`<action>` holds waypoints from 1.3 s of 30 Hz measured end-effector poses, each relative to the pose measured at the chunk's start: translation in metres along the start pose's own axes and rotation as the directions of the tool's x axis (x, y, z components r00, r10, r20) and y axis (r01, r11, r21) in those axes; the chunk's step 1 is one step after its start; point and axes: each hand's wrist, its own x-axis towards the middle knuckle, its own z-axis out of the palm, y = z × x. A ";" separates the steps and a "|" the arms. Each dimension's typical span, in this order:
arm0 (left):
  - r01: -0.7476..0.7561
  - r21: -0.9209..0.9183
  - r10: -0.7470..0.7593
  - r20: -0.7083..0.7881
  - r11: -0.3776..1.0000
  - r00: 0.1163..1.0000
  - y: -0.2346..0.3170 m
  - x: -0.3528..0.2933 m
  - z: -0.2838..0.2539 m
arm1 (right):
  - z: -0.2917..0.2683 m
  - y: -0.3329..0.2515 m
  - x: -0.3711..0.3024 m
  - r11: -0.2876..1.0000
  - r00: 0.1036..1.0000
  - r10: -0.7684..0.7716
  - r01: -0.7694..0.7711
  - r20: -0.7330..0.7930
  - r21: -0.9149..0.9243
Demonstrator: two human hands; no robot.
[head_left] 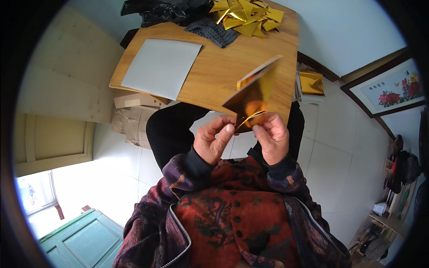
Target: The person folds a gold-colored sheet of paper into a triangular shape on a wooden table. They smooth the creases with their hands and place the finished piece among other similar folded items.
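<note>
Between both hands, just past the table's near edge, I hold a partly folded sheet of gold foil paper [254, 91]. It stands up from my fingers, with pale edges and a shiny gold face. My left hand [213, 137] pinches its near left corner between thumb and fingers. On the other side, my right hand [271, 136] has thumb and fingers closed on the near right edge. A pile of folded gold paper pieces [250, 18] lies at the table's far end.
On the wooden table [214, 76] lie a grey sheet [161, 68], a dark textured cloth [212, 31] and a black plastic bag [172, 11]. A stack of gold paper [311, 83] sits low at the right. Cardboard [132, 118] lies below the table's left side.
</note>
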 end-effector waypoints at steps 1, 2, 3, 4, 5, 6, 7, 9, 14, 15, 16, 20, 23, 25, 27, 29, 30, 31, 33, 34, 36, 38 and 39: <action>0.051 -0.119 -0.046 0.046 0.992 0.998 -0.003 0.005 -0.003 | -0.001 0.003 0.002 0.998 1.000 -0.009 0.010 0.020 -0.056; 0.106 -0.232 -0.086 0.094 0.967 0.992 -0.007 0.009 -0.005 | -0.002 0.006 0.002 0.999 1.000 0.008 -0.007 0.017 -0.052; 0.098 -0.079 -0.092 0.071 0.992 0.993 -0.010 0.012 -0.010 | -0.004 0.009 0.003 0.999 1.000 0.024 -0.023 0.017 -0.047; 0.107 -0.069 -0.100 0.096 0.992 0.990 -0.013 0.018 -0.013 | -0.005 0.011 0.004 0.998 0.999 0.043 -0.043 0.015 -0.043; 0.115 -0.060 -0.107 0.122 0.992 0.987 -0.018 0.024 -0.016 | -0.007 0.015 0.006 0.998 0.999 0.038 -0.037 0.004 -0.057; 0.122 -0.052 -0.113 0.150 0.991 0.982 -0.022 0.030 -0.017 | -0.008 0.018 0.009 0.997 0.999 0.047 -0.048 -0.017 -0.063; 0.156 -0.043 -0.149 0.126 0.987 0.981 -0.027 0.035 -0.015 | -0.011 0.021 0.012 0.996 0.998 0.055 -0.058 -0.039 -0.072; 0.211 -0.062 -0.201 0.135 0.976 0.970 -0.036 0.046 -0.012 | -0.017 0.029 0.020 0.992 0.994 0.067 -0.076 -0.087 -0.104; -0.023 0.425 0.110 -0.182 0.905 0.977 -0.048 0.074 -0.003 | -0.040 0.046 0.049 0.955 0.977 0.165 -0.193 -0.136 -0.227; -0.026 0.508 0.115 -0.146 0.861 0.983 -0.048 0.076 -0.008 | -0.044 0.049 0.054 0.945 0.975 0.180 -0.208 -0.129 -0.254; -0.170 0.593 0.230 -0.026 0.787 0.973 -0.050 0.081 -0.008 | -0.047 0.051 0.059 0.916 0.957 0.244 -0.280 -0.155 -0.287; -0.546 0.614 0.420 0.354 0.570 0.836 -0.064 0.113 -0.011 | -0.053 0.053 0.071 0.799 0.975 0.198 -0.219 -0.099 -0.560; -0.407 0.559 0.185 0.410 0.722 0.893 -0.073 0.120 -0.014 | -0.052 0.051 0.073 0.729 0.986 0.115 -0.166 -0.120 -0.664; -0.315 0.529 0.105 0.388 0.788 0.916 -0.077 0.120 -0.015 | -0.052 0.049 0.071 0.708 0.991 0.058 -0.128 -0.124 -0.695; -0.313 0.536 0.091 0.400 0.784 0.912 -0.078 0.119 -0.017 | -0.053 0.048 0.067 0.700 0.993 0.016 -0.094 -0.116 -0.708; -0.308 0.549 0.073 0.407 0.777 0.911 -0.077 0.118 -0.019 | -0.054 0.047 0.067 0.748 0.991 0.092 -0.135 -0.100 -0.650; -0.304 0.554 0.062 0.412 0.775 0.909 -0.076 0.119 -0.019 | -0.054 0.046 0.067 0.775 0.986 0.138 -0.168 -0.096 -0.610; -0.316 0.552 0.070 0.420 0.772 0.905 -0.076 0.119 -0.019 | -0.055 0.045 0.067 0.789 0.998 0.048 -0.061 -0.038 -0.611; -0.404 0.605 0.116 0.457 0.686 0.882 -0.077 0.117 -0.019 | -0.057 0.040 0.063 0.814 0.995 -0.093 0.100 0.043 -0.572; -0.455 0.622 0.147 0.481 0.637 0.864 -0.077 0.117 -0.019 | -0.059 0.036 0.062 0.786 0.995 -0.064 0.100 0.081 -0.611; -0.509 0.624 0.167 0.523 0.594 0.836 -0.077 0.118 -0.019 | -0.066 0.028 0.061 0.765 0.987 0.009 0.096 0.160 -0.637; -0.541 0.618 0.166 0.558 0.571 0.813 -0.076 0.121 -0.020 | -0.070 0.024 0.061 0.654 0.969 -0.057 0.219 0.241 -0.724; -0.546 0.614 0.157 0.571 0.570 0.806 -0.075 0.128 -0.021 | -0.072 0.023 0.060 0.602 0.959 -0.088 0.266 0.269 -0.753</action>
